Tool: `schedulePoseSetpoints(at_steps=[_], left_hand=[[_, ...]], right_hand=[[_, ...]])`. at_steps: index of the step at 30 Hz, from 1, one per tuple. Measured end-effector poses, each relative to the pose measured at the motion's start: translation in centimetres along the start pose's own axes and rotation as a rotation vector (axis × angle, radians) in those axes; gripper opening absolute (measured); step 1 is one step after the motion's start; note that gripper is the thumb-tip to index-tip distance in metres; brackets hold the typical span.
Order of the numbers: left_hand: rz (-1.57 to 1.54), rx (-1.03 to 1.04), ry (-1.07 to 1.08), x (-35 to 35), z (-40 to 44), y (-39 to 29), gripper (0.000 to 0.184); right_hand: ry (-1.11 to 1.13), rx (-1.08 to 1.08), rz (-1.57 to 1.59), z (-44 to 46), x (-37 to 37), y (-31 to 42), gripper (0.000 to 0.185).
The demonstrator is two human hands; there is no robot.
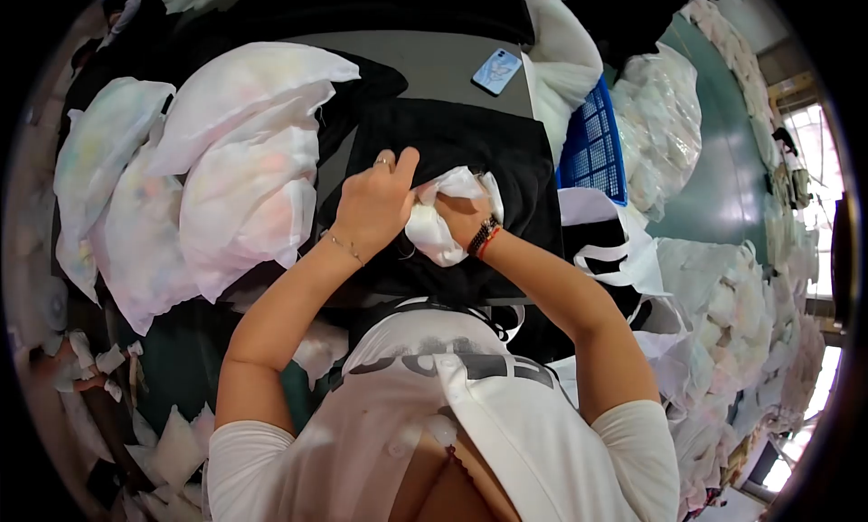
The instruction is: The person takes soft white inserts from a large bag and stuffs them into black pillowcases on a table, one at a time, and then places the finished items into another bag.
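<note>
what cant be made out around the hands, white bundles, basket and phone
All in the head view:
Right hand: fingers hidden by the white cloth.
White bundles: contents blurred by cloudy covering.
Blue basket: partly hidden by white padding.
Phone: markings too small.

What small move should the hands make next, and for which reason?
Perhaps the left hand should gently open the folds of the white fabric: it is close beside them, and the fabric is bunched around the right hand, hiding its fingers.
</note>
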State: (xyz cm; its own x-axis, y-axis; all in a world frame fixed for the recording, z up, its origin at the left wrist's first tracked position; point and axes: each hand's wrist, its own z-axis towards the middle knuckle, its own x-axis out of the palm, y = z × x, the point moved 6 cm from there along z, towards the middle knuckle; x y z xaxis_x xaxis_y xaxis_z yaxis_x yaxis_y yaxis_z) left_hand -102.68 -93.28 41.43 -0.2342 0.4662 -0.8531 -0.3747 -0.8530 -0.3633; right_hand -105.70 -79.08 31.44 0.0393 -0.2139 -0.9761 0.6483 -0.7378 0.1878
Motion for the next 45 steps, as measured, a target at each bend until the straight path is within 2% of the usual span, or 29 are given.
schedulePoseSetpoints(at_steps=[3, 4, 6, 8, 10, 12, 14, 16, 17, 18, 19, 20, 21, 26, 27, 28, 30, 32, 34, 35, 36, 38, 39, 41, 42, 43, 45], left_hand=[[-0.038, 0.018, -0.044, -0.2, -0.8, -0.6, 0.038], [-0.077, -0.005, -0.035, 0.2, -1.0, -0.7, 0.037], [-0.127, -0.044, -0.067, 0.8, -1.1, -0.5, 0.029], [-0.142, -0.102, -0.034, 1.1, -0.7, 0.0, 0.026], [-0.159, -0.174, 0.004, 1.5, -0.5, 0.2, 0.025], [-0.236, -0.172, -0.065, 1.2, -0.2, -0.4, 0.028], [-0.344, -0.169, -0.060, 1.4, 0.0, -0.6, 0.028], [-0.406, -0.140, -0.079, 1.6, -0.1, -1.7, 0.027], [-0.434, -0.121, -0.103, 2.1, -0.4, -2.8, 0.026], [-0.462, -0.099, -0.138, 2.4, -0.3, -3.3, 0.026], [-0.454, -0.114, -0.082, 2.8, -0.3, -2.9, 0.022], [-0.506, -0.056, -0.056, 3.3, -0.4, -4.0, 0.020], [-0.524, -0.058, -0.019, 3.9, -0.5, -3.7, 0.019], [-0.604, -0.169, 0.048, 4.5, -1.6, -1.1, 0.019], [-0.599, -0.175, 0.031, 4.5, -1.7, -0.5, 0.021], [-0.595, -0.169, 0.020, 4.4, -1.7, -0.3, 0.022], [-0.569, -0.198, 0.024, 3.1, -2.1, 0.7, 0.025], [-0.546, -0.207, 0.011, 2.2, -2.2, 0.7, 0.027], [-0.411, -0.294, 0.036, 1.9, -3.1, 0.2, 0.026], [-0.399, -0.257, -0.054, 2.1, -3.0, 0.3, 0.024], [-0.404, -0.256, -0.064, 2.0, -2.8, 0.0, 0.024], [-0.425, 0.072, -0.024, 1.6, -2.2, -2.5, 0.019], [-0.525, 0.009, 0.009, 3.2, -2.1, -2.2, 0.025], [-0.545, 0.074, 0.046, 4.0, -1.8, -3.5, 0.024], [-0.566, 0.139, 0.088, 4.1, -1.9, -4.3, 0.023], [-0.536, 0.128, 0.115, 4.2, -1.9, -4.5, 0.021], [-0.526, 0.100, 0.124, 4.0, -1.1, -3.8, 0.020]], right_hand=[[-0.193, -0.179, 0.037, -1.3, -2.1, 1.2, 0.025], [-0.073, -0.130, 0.077, -1.4, -2.2, 1.1, 0.032], [-0.270, -0.186, 0.148, -3.5, -7.3, 3.0, 0.047], [-0.308, -0.175, 0.222, -5.2, -11.0, 4.1, 0.061], [-0.295, -0.139, 0.344, -5.7, -10.3, 3.6, 0.056], [-0.232, -0.046, 0.719, -4.7, -9.5, 2.7, 0.046], [-0.261, -0.099, 0.678, -3.5, -9.8, 3.2, 0.039], [-0.063, -0.120, 0.817, -1.5, -8.3, 1.7, 0.026], [0.224, -0.091, 0.627, -0.7, -4.9, -0.2, 0.018], [0.172, -0.302, 0.586, 0.2, -3.2, -0.9, 0.019], [0.064, -0.398, 0.474, 0.7, -2.2, -1.4, 0.020], [-0.029, -0.481, 0.361, 0.7, -1.2, -1.7, 0.021], [-0.015, -0.474, 0.366, 1.4, 0.5, -2.0, 0.021], [0.317, 0.309, 1.228, 6.3, 10.3, -3.9, 0.029], [0.381, 0.215, 1.171, 7.2, 12.8, -4.1, 0.040], [0.381, 0.215, 1.171, 6.7, 10.7, -3.4, 0.040], [0.262, -0.234, 0.603, 5.1, 4.1, 0.5, 0.046], [-0.221, -0.536, 0.322, 3.7, -2.7, 3.8, 0.042], [0.093, -0.381, 0.220, 2.0, -2.0, 3.1, 0.037], [-0.033, -0.426, 0.259, -0.6, -3.0, 2.9, 0.035], [0.024, -0.538, 0.262, -1.6, -4.0, 3.7, 0.039], [0.032, -0.372, 0.295, -1.9, -2.2, 1.8, 0.039], [0.036, -0.366, 0.297, -2.4, -0.7, 1.3, 0.039], [0.376, 0.513, 1.645, -1.8, 5.0, -2.2, 0.040], [0.420, 0.662, 1.828, -0.8, 3.5, -0.9, 0.033], [0.472, 0.623, 1.849, 0.1, 3.5, -0.4, 0.032], [0.577, 0.417, 1.674, 2.1, 3.5, 0.1, 0.031]])
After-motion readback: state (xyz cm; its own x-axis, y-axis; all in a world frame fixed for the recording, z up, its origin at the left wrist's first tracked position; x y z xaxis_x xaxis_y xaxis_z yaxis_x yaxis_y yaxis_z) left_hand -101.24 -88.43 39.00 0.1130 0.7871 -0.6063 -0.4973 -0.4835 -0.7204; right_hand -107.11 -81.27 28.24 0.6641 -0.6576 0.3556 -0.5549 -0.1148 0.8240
